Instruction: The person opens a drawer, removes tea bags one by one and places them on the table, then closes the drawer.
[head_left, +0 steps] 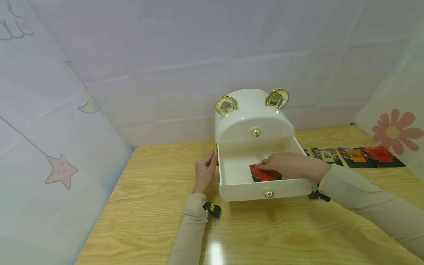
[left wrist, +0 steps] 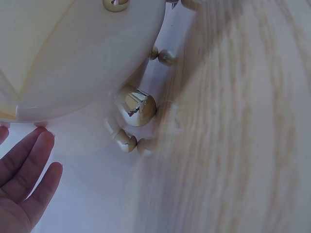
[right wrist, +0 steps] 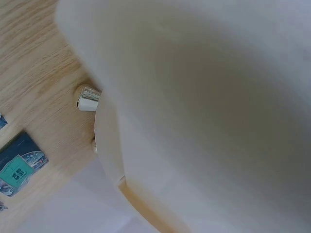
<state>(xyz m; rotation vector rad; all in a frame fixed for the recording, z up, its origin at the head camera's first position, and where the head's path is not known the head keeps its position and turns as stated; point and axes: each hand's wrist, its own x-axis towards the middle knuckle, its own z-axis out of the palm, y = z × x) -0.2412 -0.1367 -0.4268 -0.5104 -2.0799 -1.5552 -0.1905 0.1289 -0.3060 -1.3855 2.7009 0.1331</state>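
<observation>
A white storage box (head_left: 251, 127) with two gold ears stands on the table, its lower drawer (head_left: 236, 158) pulled out toward me. Inside the drawer my right hand (head_left: 286, 165) holds a flat red and black packet (head_left: 261, 173) near the front wall. That hand's fingertips are partly hidden, and the right wrist view is mostly filled by a blurred pale surface. At the box's left side is my left hand (head_left: 205, 171). Its fingers (left wrist: 36, 160) look extended in the left wrist view, with the tips touching the white edge.
Several flat packets lie in a row right of the box, among them one with an orange label (head_left: 357, 156) and a red one (head_left: 381, 154). A gold knob (head_left: 269, 193) sticks out from the drawer front. White printed cloth (head_left: 185, 73) hangs behind the wooden table (head_left: 155, 206).
</observation>
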